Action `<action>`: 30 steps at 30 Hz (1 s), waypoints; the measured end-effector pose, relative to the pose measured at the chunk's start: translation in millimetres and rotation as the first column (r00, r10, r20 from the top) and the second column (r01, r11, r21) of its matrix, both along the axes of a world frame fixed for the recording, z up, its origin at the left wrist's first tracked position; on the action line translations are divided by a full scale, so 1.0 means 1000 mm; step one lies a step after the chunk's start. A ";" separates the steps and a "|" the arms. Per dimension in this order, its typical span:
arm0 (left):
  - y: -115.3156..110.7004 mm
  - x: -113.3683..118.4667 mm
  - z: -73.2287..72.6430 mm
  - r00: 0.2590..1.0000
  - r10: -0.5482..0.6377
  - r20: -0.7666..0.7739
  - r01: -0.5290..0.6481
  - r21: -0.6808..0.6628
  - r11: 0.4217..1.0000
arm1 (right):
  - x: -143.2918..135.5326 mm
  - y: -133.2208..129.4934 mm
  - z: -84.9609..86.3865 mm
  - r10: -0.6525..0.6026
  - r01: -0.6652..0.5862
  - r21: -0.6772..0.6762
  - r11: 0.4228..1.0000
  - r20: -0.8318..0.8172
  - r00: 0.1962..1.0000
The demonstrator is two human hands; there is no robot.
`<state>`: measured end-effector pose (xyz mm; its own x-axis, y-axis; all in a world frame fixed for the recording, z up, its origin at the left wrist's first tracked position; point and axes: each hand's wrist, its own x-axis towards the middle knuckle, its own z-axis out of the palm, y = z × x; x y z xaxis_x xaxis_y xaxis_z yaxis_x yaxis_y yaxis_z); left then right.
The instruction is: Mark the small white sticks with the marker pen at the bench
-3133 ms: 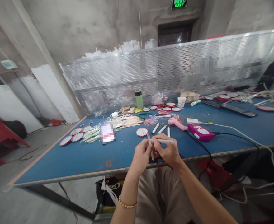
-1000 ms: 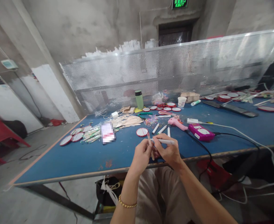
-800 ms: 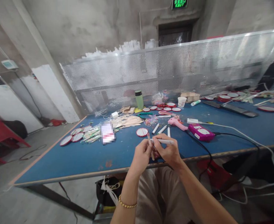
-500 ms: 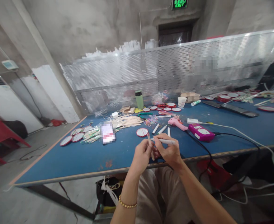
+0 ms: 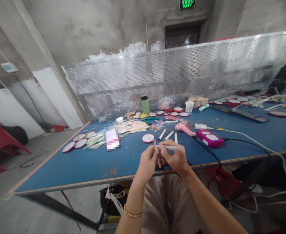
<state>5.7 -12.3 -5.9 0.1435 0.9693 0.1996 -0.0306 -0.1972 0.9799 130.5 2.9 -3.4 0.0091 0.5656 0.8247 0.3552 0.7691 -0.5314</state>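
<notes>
Close to the table's front edge, my left hand [image 5: 149, 162] pinches a flat wooden craft stick [image 5: 155, 145] whose upper end is coloured reddish. My right hand [image 5: 175, 159] grips a white marker pen [image 5: 172, 148], its tip against or very near the stick; I cannot tell which. Just beyond the stick lies a round white disc with a red rim [image 5: 148, 138]. Several more marker pens, one of them a dark-ended marker [image 5: 162, 134], lie beyond my right hand.
A heap of wooden sticks [image 5: 135, 126] and several red-rimmed discs [image 5: 80, 143] lie left on the blue table [image 5: 84, 169]. To the right are a pink glue gun [image 5: 185, 129] and a corded purple box [image 5: 210, 137]. A green bottle [image 5: 145, 104] and paper cup [image 5: 189, 106] stand behind.
The marker pen has shifted very slightly to the left with my right hand. My left hand still holds the stick in the same place.
</notes>
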 end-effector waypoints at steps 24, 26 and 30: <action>0.000 0.000 0.000 1.000 -0.009 0.023 0.009 -0.017 1.000 | 0.001 0.000 0.001 -0.017 0.017 0.000 1.000 -0.001 1.000; 0.000 0.000 -0.001 0.999 -0.021 0.031 0.022 -0.032 0.999 | 0.001 0.000 0.001 -0.018 0.018 0.009 1.000 -0.017 1.000; 0.000 0.000 -0.001 0.999 -0.035 0.029 0.036 -0.044 0.998 | 0.001 0.000 0.001 -0.025 0.026 0.018 0.999 -0.037 0.999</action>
<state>5.7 -11.8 -6.9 0.1726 0.9718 0.1607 -0.0649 -0.1516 0.9863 131.6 3.1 -2.5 0.0538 0.5491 0.8341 0.3555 0.7700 -0.5298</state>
